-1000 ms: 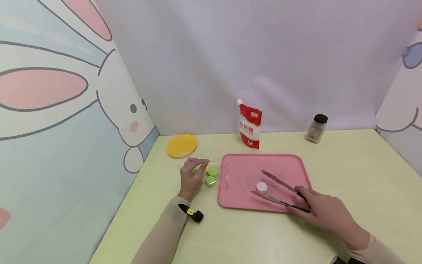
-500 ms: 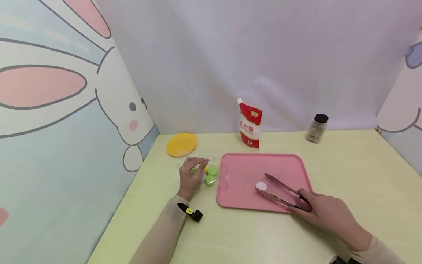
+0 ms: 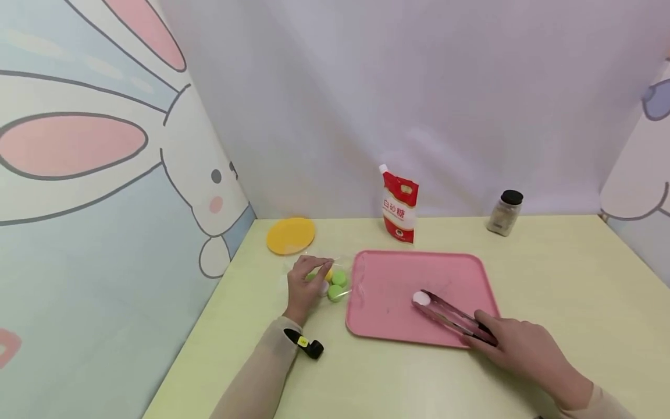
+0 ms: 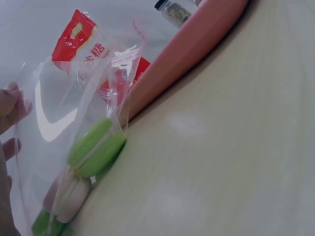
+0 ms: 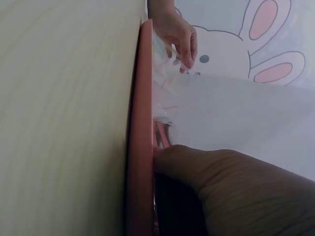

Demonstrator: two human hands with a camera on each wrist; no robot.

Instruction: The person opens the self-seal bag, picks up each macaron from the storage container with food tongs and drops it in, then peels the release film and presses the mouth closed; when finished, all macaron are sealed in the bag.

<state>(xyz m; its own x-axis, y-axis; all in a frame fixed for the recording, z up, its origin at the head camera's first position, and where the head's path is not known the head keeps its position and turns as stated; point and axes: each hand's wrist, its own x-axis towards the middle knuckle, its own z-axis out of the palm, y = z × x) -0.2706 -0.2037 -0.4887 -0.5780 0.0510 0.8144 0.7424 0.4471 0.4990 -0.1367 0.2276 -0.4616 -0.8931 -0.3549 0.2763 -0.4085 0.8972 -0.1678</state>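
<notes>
My left hand (image 3: pixel 305 285) pinches the upper film of a clear plastic bag (image 4: pixel 54 113) left of the pink tray. Inside the bag lie several macarons, among them a green macaron (image 3: pixel 335 293) and a pale pink macaron (image 4: pixel 74 199). In my right hand (image 3: pixel 523 350) are metal tongs (image 3: pixel 445 317) with dark handles, gripped between thumb and fingers. The tong tips lie either side of a whitish-pink macaron (image 3: pixel 421 298) on the pink tray (image 3: pixel 387 270). Whether both tips touch it, I cannot tell. In the right wrist view the thumb hides most of the tongs.
Behind the bag lies a yellow disc (image 3: pixel 291 235). A red and white sugar pouch (image 3: pixel 400 206) stands behind the tray, with a black-lidded jar (image 3: pixel 505 213) to its right. The tray's raised rim borders the bag. A rabbit-printed wall (image 3: pixel 204 174) rises at the left.
The tong arms have come closer together around the macaron on the tray, which has shifted slightly. My left hand keeps its pinch on the bag. The head view has tilted a little.
</notes>
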